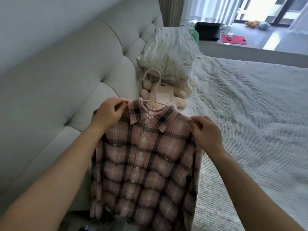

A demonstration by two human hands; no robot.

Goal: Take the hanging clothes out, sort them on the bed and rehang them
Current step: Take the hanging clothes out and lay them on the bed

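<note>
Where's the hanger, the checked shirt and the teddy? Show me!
hanger [154, 80], head view, on the curved hook above the collar.
shirt [146, 157], head view, on the front, mid chest.
teddy [180, 101], head view, on a cream paw lying on the bed.

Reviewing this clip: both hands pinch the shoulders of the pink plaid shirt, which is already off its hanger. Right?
Not quite. In the head view the left hand and right hand do pinch the pink plaid shirt at its shoulders, but the white hanger is still inside the collar, hook sticking up.

Both hands pinch the apparently hangered plaid shirt's shoulders.
</note>
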